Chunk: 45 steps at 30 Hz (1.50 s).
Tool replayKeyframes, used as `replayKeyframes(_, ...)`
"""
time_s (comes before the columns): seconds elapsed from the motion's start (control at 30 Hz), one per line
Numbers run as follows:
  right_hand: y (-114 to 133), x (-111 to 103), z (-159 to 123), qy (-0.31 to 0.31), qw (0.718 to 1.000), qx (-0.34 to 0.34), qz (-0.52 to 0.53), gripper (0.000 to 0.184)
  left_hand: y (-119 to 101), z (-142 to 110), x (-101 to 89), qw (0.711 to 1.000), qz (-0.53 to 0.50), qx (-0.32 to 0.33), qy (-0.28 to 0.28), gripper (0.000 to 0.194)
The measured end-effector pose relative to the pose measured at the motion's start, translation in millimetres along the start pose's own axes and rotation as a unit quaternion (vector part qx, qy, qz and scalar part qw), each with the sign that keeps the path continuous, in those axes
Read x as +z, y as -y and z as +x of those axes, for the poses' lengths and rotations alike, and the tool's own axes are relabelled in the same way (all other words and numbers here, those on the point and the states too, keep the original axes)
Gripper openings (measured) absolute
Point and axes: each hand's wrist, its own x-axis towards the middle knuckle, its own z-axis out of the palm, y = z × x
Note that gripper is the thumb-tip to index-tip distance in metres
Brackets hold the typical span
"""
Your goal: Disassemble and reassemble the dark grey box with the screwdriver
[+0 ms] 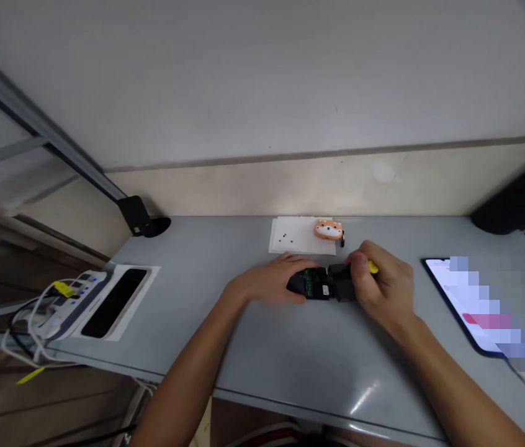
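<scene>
A black device with an exposed green circuit board [309, 284] lies on the grey desk, in front of me. My left hand [274, 279] is wrapped over its left end, fingers along the far edge and thumb along the near one. A dark blocky part [342, 283] extends from the device's right side up to my right hand [383, 288]. That hand is closed, thumb on top, around something mostly hidden; only a small yellow piece [373, 267] shows between its fingers. Whether the dark block and the yellow piece belong together, I cannot tell.
Behind the hands, white paper [302, 245] carries several tiny dark bits and an orange animal-faced case [328, 230]. At right lies a lit phone [465, 310] with a cable. At left are a dark-screened phone [114, 303], a power strip [74, 304] and a black stand [134, 216].
</scene>
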Motion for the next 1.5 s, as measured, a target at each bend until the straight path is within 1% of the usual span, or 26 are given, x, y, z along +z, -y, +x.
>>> replayKeyframes(0.1, -0.2, -0.1, -0.2, -0.004, 1.0, 0.006, -0.008, 0.034, -0.9, 0.3, -0.3, 1.0, -0.002, 0.001, 0.003, 0.061)
replayKeyframes(0.27, -0.6, 1.3, -1.2, 0.009, 1.0, -0.007, 0.0, 0.035, -0.2, 1.4, -0.3, 1.0, -0.003, 0.001, 0.007, 0.061)
replayKeyframes(0.33, -1.2, 1.7, -1.3, 0.009, 1.0, -0.009, -0.002, 0.036, 0.6, 1.5, 0.1, 1.0, -0.004, 0.003, 0.009, 0.058)
replayKeyframes(0.47, -2.3, 1.3, -1.0, -0.012, 1.0, -0.001, -0.007, 0.035, 0.4, 0.6, 0.6, 1.0, -0.005, 0.004, 0.004, 0.051)
replayKeyframes(0.67, -1.4, 1.3, -0.5, 0.008, 1.0, 0.012, -0.008, 0.037, -1.2, 0.4, 0.8, 1.0, -0.004, 0.009, 0.002, 0.047)
replayKeyframes(0.73, -1.5, 1.6, -0.1, 0.002, 1.0, 0.013, -0.006, 0.036, -0.7, 1.2, 1.6, 1.0, -0.003, 0.01, -0.001, 0.044)
replayKeyframes(0.83, -2.3, 1.9, 0.2, -0.008, 1.0, 0.01, -0.008, 0.036, -0.3, 3.7, 3.8, 1.0, 0.001, 0.004, -0.021, 0.036)
replayKeyframes(1.0, -1.9, 2.2, -0.6, -0.005, 1.0, 0.014, -0.011, 0.037, 0.2, 9.6, 9.0, 0.997, 0.017, -0.008, -0.08, 0.031)
replayKeyframes(1.13, -0.5, 2.0, -0.8, 0.003, 1.0, 0.014, -0.002, 0.037, 3.4, 12.9, 12.1, 0.995, 0.026, -0.002, -0.095, 0.028)
replayKeyframes(1.27, 0.3, 1.6, 0.0, -0.017, 1.0, 0.011, -0.003, 0.036, 6.1, 13.1, 13.0, 0.993, 0.013, -0.001, -0.115, 0.027)
replayKeyframes(1.33, 0.8, 1.4, 0.3, -0.028, 0.999, 0.017, 0.004, 0.036, 6.1, 12.5, 11.8, 0.993, 0.006, 0.004, -0.115, 0.025)
replayKeyframes(1.43, 1.6, 1.2, 0.5, -0.039, 0.999, 0.032, 0.02, 0.035, 5.6, 11.4, 8.0, 0.995, -0.013, 0.015, -0.095, 0.016)
replayKeyframes(1.5, 1.6, 1.1, 0.2, -0.048, 0.998, 0.043, 0.026, 0.036, 5.8, 10.4, 5.0, 0.996, -0.034, 0.016, -0.083, 0.013)
